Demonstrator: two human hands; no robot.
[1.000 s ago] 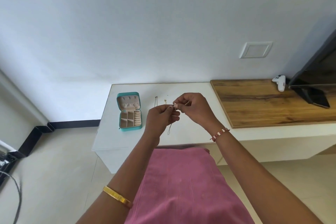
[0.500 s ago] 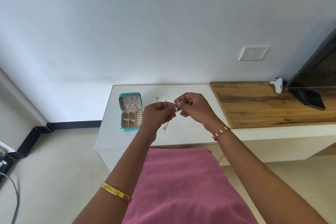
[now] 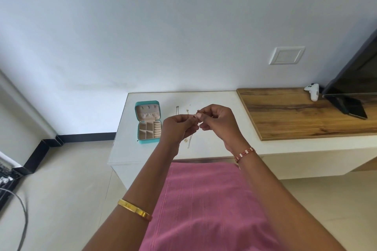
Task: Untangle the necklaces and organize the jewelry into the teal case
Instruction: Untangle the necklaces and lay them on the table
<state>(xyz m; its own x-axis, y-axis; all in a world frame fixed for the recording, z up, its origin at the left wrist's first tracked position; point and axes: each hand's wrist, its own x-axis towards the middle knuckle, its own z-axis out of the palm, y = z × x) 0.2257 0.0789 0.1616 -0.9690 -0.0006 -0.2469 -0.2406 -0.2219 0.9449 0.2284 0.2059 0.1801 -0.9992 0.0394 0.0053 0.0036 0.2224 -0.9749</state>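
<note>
Head view: left hand (image 3: 179,128) and right hand (image 3: 219,123) both pinch a thin necklace (image 3: 189,140) right of the open teal case (image 3: 148,122) — untangling underway. 2 chains (image 3: 177,110) lie beside the case; compartments look unfilled.

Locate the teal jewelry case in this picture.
In the head view, the teal case lies open on the white table, left of the left hand.

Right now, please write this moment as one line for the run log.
left hand: pinches necklace | right hand: pinches same necklace | teal case: open on white table | stage: untangling
</note>
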